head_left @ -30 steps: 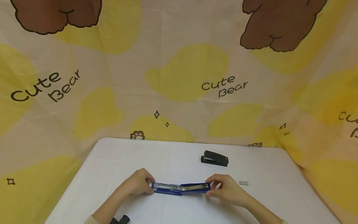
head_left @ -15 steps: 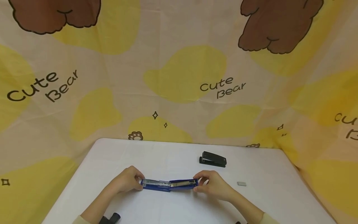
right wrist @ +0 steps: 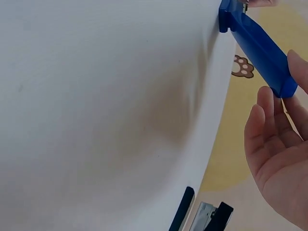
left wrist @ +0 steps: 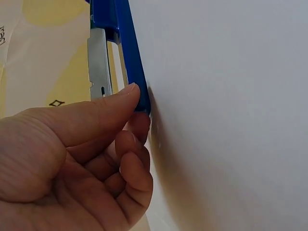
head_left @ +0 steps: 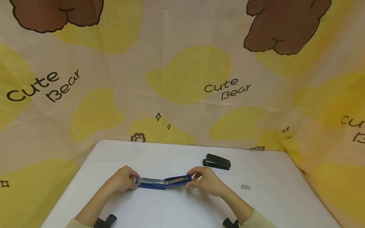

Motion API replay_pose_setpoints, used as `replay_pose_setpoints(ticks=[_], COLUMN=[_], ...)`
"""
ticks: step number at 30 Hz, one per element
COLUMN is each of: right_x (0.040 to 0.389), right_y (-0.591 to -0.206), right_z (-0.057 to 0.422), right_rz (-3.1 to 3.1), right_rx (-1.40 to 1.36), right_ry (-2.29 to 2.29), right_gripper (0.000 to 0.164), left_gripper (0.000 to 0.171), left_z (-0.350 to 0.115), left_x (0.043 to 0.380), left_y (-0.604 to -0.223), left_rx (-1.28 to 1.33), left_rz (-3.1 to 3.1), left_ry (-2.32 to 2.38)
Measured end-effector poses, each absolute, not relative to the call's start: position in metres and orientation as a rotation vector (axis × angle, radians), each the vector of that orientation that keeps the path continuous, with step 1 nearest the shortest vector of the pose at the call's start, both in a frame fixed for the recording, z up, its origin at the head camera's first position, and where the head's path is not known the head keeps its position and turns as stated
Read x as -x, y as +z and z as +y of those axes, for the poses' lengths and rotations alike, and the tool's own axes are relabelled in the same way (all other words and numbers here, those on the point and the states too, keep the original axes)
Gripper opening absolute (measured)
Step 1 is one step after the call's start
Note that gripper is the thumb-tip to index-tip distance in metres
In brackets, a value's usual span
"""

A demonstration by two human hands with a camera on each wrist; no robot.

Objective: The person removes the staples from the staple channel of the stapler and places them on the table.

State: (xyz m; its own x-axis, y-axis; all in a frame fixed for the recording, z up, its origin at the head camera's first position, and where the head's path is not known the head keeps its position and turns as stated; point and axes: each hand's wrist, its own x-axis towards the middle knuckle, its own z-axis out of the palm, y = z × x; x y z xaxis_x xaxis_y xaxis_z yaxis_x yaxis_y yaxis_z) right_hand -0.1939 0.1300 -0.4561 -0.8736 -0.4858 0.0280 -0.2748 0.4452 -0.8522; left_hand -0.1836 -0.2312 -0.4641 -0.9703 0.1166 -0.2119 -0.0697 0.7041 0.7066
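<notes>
Hanging at twelve o'clock, a patterned cloth is behind the white table. The left hand pinches, between thumb and fingers, the nine o'clock end of the blue stapler; the right hand pinches its three o'clock end in the same manner. This stapler, unfolded wide, is near the middle of the table; whether its underside touches, I cannot tell. It is probably light and stiff, somewhat slippery on the smooth shell, and bends only at the hinge, so both outer ends seem good holding places. From it, the black stapler lies at two o'clock, a small grey piece at three.
</notes>
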Motion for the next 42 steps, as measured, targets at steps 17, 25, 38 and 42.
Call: replay_pose_setpoints(ticks=[17, 25, 38, 42], right_x=[0.204, 0.207, 0.21, 0.211], right_y=[-0.467, -0.47, -0.473, -0.473], right_z=[0.099, 0.086, 0.07, 0.067], right_rz=[2.462, 2.448, 2.409, 2.417], right_rx=[0.631, 0.636, 0.588, 0.593], right_ry=[-1.472, -1.5, -1.521, -1.517], right_gripper=[0.034, 0.035, 0.035, 0.035], left_gripper=[0.034, 0.033, 0.034, 0.033], left_z=[-0.26, -0.274, -0.289, -0.293], left_x=[0.19, 0.192, 0.197, 0.198], left_y=[-0.465, -0.469, -0.468, -0.468], left_rx=[-0.024, -0.032, -0.017, -0.024], left_rz=[2.741, 2.751, 2.768, 2.777], left_ry=[1.105, 1.13, 1.093, 1.074])
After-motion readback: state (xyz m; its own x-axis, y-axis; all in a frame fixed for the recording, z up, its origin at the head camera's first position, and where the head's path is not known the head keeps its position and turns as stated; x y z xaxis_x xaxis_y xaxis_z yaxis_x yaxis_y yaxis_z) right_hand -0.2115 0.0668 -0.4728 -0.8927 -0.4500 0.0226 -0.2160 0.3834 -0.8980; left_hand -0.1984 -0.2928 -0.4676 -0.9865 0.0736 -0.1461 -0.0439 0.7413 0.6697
